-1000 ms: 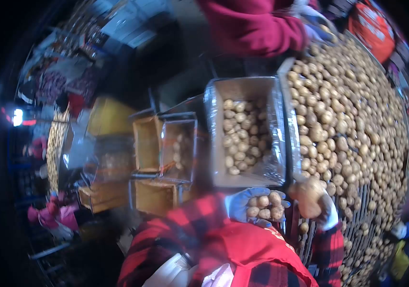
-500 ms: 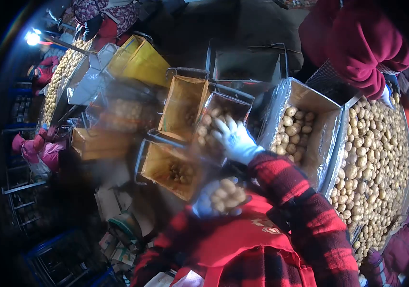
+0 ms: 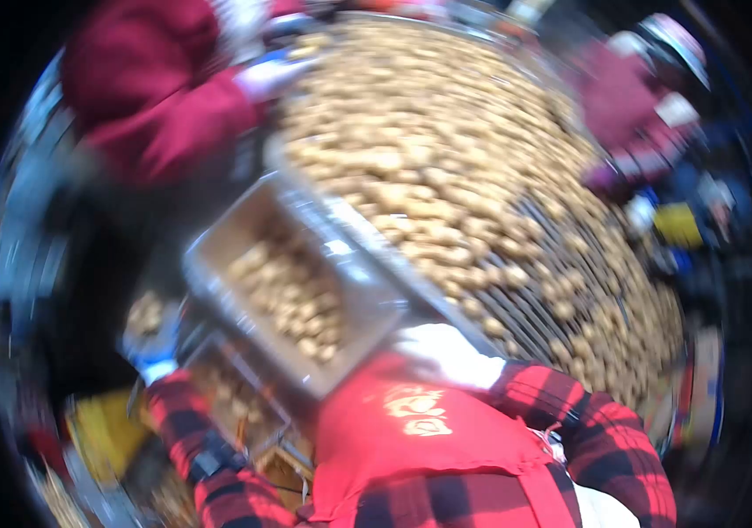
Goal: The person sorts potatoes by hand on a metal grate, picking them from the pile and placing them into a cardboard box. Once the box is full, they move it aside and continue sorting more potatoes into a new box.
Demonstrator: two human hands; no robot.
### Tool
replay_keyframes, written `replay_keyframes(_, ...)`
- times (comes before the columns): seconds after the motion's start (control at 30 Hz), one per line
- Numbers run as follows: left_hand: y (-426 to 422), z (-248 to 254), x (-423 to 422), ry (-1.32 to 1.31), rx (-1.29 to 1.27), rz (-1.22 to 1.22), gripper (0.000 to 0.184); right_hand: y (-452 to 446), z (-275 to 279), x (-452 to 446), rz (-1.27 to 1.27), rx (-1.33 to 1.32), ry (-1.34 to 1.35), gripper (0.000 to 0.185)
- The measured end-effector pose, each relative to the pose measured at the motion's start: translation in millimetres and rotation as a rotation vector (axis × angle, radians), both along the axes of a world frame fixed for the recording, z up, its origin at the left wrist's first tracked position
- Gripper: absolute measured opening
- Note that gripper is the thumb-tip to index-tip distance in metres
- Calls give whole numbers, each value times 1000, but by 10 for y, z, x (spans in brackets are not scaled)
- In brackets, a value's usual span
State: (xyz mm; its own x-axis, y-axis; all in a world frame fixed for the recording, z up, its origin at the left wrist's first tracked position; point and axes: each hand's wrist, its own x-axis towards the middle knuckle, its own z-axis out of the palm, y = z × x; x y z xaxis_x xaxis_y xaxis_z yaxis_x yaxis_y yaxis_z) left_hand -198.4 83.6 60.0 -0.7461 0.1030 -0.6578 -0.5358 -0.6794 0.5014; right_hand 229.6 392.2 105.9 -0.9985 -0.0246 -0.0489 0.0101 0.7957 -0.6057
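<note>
My left hand (image 3: 152,339), in a blue and white glove, is at the lower left and holds several potatoes (image 3: 144,314). It is beyond the left side of a plastic-lined box (image 3: 363,304) that has potatoes (image 3: 286,295) in it. My right hand (image 3: 446,354), in a white glove, lies near the box's lower right corner, in front of the red apron (image 3: 429,440). Motion blur hides its fingers and anything in them. Right of the box, many potatoes (image 3: 411,150) cover a wide sorting table, with dark slats (image 3: 517,304) showing in part.
A co-worker in dark red sleeves (image 3: 165,97) reaches to the table at the upper left. Another person (image 3: 631,106) is at its far right side. A smaller container (image 3: 235,387) with potatoes stands below the box. A yellow container (image 3: 107,436) is at the lower left.
The view has swung right toward the table. My left hand, still holding potatoes, has moved out to the left of the lined box. My right hand has left the smaller containers for the lined box's near corner.
</note>
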Motion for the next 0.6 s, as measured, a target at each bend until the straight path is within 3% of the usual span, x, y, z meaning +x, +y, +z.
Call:
replay_keyframes(0.03,-68,-271,-217,43,-75,-80,31,-12,-63,203,-66,-22,69,42)
replay_keyframes(0.07,-78,-487,-337,101,-188,-92,35,-39,-100,460,-259,-273,177,36)
replay_keyframes(0.1,-64,-655,-332,185,-339,-56,39,-35,-120,706,-340,-257,193,36)
replay_keyframes(0.13,53,-693,-178,311,-506,-17,43,-32,-147,994,-541,-71,41,38)
replay_keyframes(0.17,236,-649,61,455,-639,-37,47,-46,-157,1267,-728,102,-128,40)
replay_keyframes(0.23,900,-112,796,752,-857,-175,43,-100,152,1621,-1138,152,-267,49)
replay_keyframes(0.3,1347,-190,1238,966,-770,-463,37,-308,-289,2214,-1351,552,-400,57)
replay_keyframes(0.33,1676,-35,1579,1013,-720,-674,35,-295,-358,2259,-1418,565,-545,56)
replay_keyframes(0.37,2041,112,1898,1057,-666,-883,32,-153,-424,2242,-1424,291,-705,57)
replay_keyframes(0.4,2331,39,2099,1395,-685,-1028,29,53,-280,1979,-1412,113,-739,57)
replay_keyframes(0.43,2640,100,2376,1325,-395,-1243,30,192,-132,1682,-1398,-63,-769,56)
replay_keyframes(0.5,3114,342,2954,1663,-188,-1541,32,230,-389,1536,-1179,26,-546,53)
replay_keyframes(0.57,3372,564,3408,1830,110,-1650,32,350,-622,1553,-1093,167,-5,56)
replay_keyframes(0.6,3420,359,3544,1894,140,-1685,33,496,-562,1625,-1145,149,-56,59)
